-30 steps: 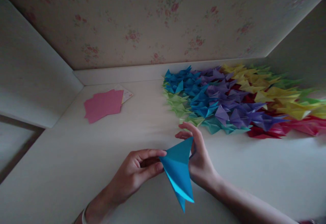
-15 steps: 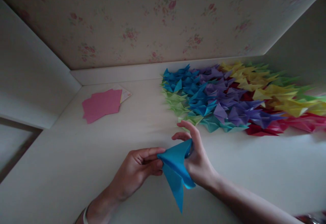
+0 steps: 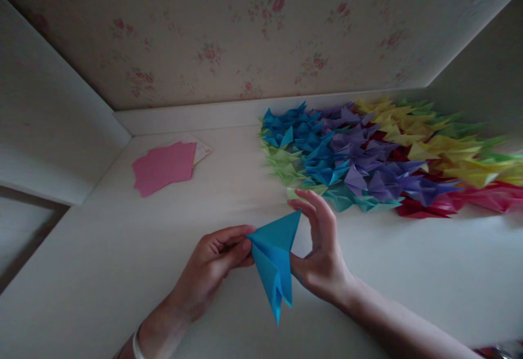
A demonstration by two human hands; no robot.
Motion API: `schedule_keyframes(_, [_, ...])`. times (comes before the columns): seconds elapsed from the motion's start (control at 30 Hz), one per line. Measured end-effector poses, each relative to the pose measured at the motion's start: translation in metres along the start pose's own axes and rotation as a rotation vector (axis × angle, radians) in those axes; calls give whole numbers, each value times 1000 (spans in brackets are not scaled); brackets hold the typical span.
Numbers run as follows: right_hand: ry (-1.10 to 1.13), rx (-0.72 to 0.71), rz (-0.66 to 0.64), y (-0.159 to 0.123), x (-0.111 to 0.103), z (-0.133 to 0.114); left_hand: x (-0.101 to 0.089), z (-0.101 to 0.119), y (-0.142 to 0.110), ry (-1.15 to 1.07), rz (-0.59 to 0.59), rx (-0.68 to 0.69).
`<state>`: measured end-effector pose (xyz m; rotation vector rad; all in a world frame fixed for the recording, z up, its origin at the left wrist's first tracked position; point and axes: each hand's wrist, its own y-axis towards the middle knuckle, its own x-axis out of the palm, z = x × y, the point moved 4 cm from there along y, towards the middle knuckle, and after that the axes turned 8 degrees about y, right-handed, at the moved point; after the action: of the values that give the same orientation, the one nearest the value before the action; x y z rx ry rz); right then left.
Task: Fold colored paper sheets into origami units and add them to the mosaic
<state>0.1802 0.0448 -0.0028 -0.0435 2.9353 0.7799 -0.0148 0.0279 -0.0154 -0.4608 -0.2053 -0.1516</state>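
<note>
A folded sheet of blue origami paper (image 3: pixel 274 244) is held above the white table, its loose points hanging downward and slightly parted. My left hand (image 3: pixel 218 266) pinches the paper's left corner between thumb and fingers. At the paper's right side is my right hand (image 3: pixel 322 250), its thumb touching the right edge. The fingers of that hand curve in a loose C, apart from the thumb, near the upper right corner. The thumb's tip is partly hidden behind the paper.
Pink paper sheets (image 3: pixel 165 168) lie at the left on the white table (image 3: pixel 229 184), over a light patterned packet (image 3: pixel 203 151). Many folded paper pieces (image 3: pixel 359 152) in blue, purple, yellow, green and red crowd the right back. A papered wall (image 3: pixel 245 37) closes off the rear.
The blue paper has turned and shifted slightly left and up, and its hanging flaps have drawn closer together. My right thumb has moved out from the folds to the paper's edge.
</note>
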Motion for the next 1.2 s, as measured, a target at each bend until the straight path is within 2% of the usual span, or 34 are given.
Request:
schedule_keyframes(0.13, [-340,-356,-20,3,-2,-16,1,1,0,79,-5,8])
schedule_keyframes(0.23, [-419,-420,-65,4,-1,-20,6,1,0,140,-68,13])
schedule_keyframes(0.3, [-412,-363,-72,5,-1,-17,9,2,0,173,-100,26])
schedule_keyframes(0.47, [-364,-143,-136,5,2,-8,8,0,1,232,-60,31])
schedule_keyframes(0.57, [-306,-40,-157,5,2,-5,7,-1,0,270,-81,33])
schedule_keyframes(0.7, [-260,29,-182,5,1,-3,8,0,-1,310,-98,44])
schedule_keyframes(0.8, [-223,40,-186,6,0,-6,6,1,-1,340,-61,56])
schedule_keyframes(0.97, [-32,129,-120,6,0,-6,-2,5,0,266,52,65])
schedule_keyframes(1.1, [177,273,-152,6,6,-1,-5,8,2,160,104,46])
schedule_keyframes(1.2, [207,324,-188,4,10,-1,-4,7,2,81,99,16])
